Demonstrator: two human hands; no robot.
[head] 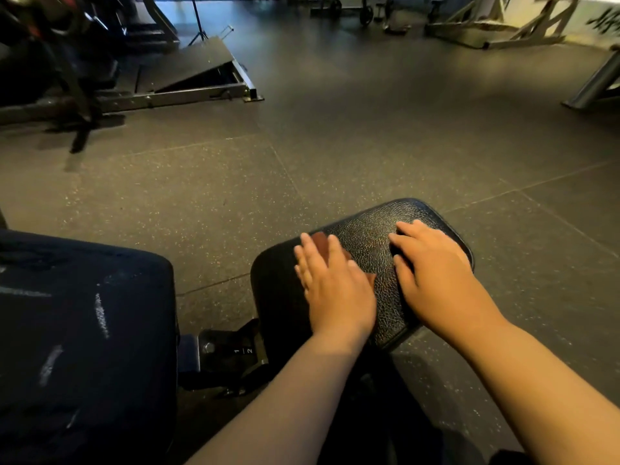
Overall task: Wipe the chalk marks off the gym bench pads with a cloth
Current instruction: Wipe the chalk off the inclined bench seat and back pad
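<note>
Head view: left hand, fingers flat, presses a brown cloth onto the seat pad at 6 o'clock while the right hand rests flat beside it; firm overlapping strokes look wise, with chalk marks streaking the back pad at 8 o'clock.

Dim gym; cool bluish light came in from top left, washing the floor. Left hand was motion-blurred. Seat pad showed sheen. Wide-angle bent the edges; background was soft.
</note>
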